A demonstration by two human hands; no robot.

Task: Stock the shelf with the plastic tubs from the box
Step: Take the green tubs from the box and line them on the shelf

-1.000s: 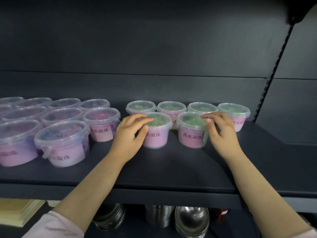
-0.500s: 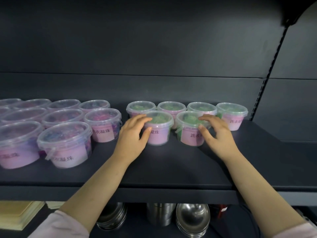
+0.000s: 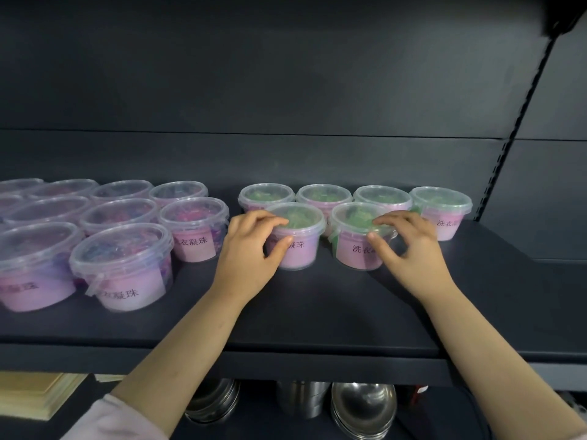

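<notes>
From my end I see a dark shelf (image 3: 317, 315) spanning the whole view. On its left stands a block of larger clear tubs (image 3: 120, 265) with pink labels and pink and blue contents, packed rim to rim. Below the shelf edge, stacked steel bowls (image 3: 363, 408) show. Right of centre, four smaller green-filled tubs (image 3: 440, 203) line up along the back. Just in front of them, the left front tub (image 3: 300, 250) and the right front tub (image 3: 354, 249) stand upright, side by side and close together. The left hand (image 3: 247, 258) grips the left front tub, fingers curled over its lid, thumb on the label. The right hand (image 3: 413, 255) grips the right front tub the same way.
</notes>
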